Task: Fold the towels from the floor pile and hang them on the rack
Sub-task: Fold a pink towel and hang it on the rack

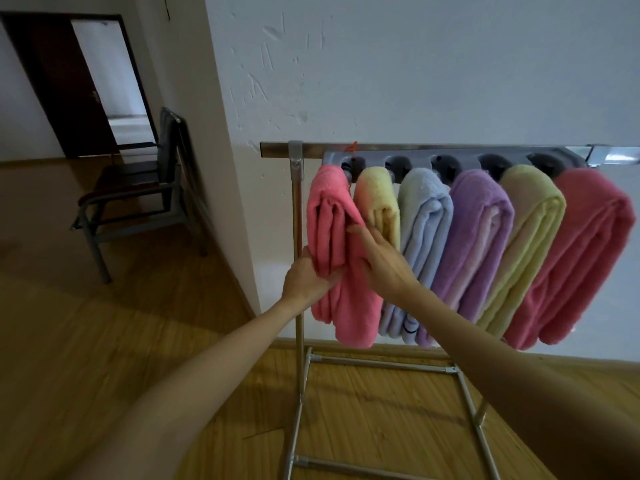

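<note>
A folded pink towel (329,216) hangs at the left end of the metal rack (298,202). My left hand (308,277) grips its lower folded edge from the left. My right hand (381,258) lies flat against the towel's right side with fingers straight. Beside it hang a yellow towel (379,199), a light blue towel (424,220), a purple towel (474,230), another yellow towel (526,237) and a second pink towel (585,251). No floor pile is in view.
The rack stands against a white wall (415,64), its base bars (381,365) on the wooden floor (104,341). A dark chair (138,199) sits to the left by the wall corner. A doorway (110,81) lies beyond.
</note>
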The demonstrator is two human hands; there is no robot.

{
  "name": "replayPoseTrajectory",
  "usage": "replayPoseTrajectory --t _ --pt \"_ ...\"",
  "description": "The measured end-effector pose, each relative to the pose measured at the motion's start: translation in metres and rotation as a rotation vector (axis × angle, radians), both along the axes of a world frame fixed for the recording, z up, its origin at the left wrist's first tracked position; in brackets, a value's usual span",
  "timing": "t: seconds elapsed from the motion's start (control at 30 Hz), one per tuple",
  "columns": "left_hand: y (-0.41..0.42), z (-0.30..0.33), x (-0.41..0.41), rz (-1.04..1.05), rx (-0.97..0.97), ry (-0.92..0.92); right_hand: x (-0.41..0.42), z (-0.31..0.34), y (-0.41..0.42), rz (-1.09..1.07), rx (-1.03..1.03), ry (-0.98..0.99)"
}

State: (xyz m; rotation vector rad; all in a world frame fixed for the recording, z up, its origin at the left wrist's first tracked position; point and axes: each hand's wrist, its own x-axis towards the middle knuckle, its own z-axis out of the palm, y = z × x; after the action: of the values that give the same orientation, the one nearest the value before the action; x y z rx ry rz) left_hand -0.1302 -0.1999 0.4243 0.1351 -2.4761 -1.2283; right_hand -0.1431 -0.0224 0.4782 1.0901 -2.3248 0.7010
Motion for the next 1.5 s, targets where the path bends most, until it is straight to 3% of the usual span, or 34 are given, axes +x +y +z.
replayPoseTrajectory --t 0.1,0.3,0.67,0.83,1.13,1.4,1.5 --pt "0.007 0.003 -0.003 0.095 -0.069 0.075 0.012 -0.010 -0.003 -0.036 -0.154 -0.009" --pt "-0.026 0.007 -0.005 0.219 -0.044 0.184 0.033 -0.017 -0.029 -0.120 -0.507 -0.354" --pt "-0.073 0.040 -0.008 0.325 -0.373 0.304 0.032 -0.007 -0.075 -0.082 -0.384 -0.581" --pt "-0.081 0.041 -0.012 0.301 -0.474 0.319 0.014 -0.009 -0.072 -0.173 -0.317 -0.641" --pt "-0.034 0.007 0.000 0.244 -0.407 0.313 0.000 -0.011 -0.054 -0.217 -0.204 -0.714" --pt "0.004 -0.004 0.020 0.251 -0.190 0.146 0.011 0.000 -0.033 -0.170 -0.129 -0.895" --pt "0.008 -0.010 0.034 0.165 -0.143 0.035 0.025 0.000 -0.021 -0.138 -0.102 -0.918"
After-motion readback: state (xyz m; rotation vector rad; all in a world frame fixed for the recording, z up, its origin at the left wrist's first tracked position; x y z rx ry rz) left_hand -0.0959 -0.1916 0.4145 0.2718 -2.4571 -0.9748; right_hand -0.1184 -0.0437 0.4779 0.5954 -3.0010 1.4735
